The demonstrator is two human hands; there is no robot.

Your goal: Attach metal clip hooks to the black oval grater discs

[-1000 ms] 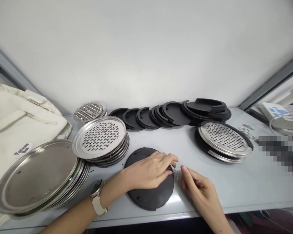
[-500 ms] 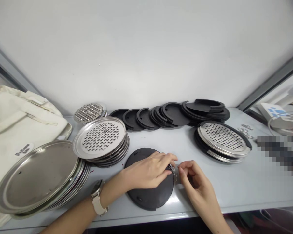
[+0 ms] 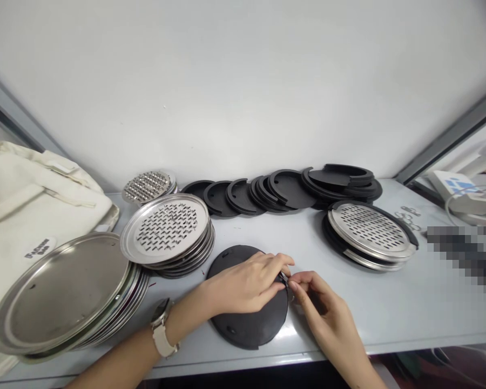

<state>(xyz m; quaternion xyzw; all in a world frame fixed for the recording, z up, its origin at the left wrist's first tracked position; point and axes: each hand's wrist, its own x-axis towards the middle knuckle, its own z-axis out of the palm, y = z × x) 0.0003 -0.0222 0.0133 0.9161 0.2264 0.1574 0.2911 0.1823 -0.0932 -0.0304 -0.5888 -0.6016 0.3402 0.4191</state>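
Observation:
A black round disc [image 3: 255, 329] lies on the grey table in front of me. My left hand [image 3: 253, 281] rests across it, thumb and fingers closed on a small metal clip [image 3: 284, 279] at the disc's right edge. From the right, my right hand [image 3: 322, 302] reaches in, its thumb and index fingertips pinched at the same clip. The clip is small and mostly hidden between the fingertips.
Stacked metal discs [image 3: 65, 292] and perforated discs [image 3: 168, 229] stand at the left beside a cream bag [image 3: 32, 200]. Black rings [image 3: 291, 189] line the wall. A grater stack [image 3: 370, 229] and small metal clips [image 3: 408, 217] lie at the right.
My right hand has moved slightly left, and its fingertips have closed on the clip by my left fingers. My left hand has stayed in place.

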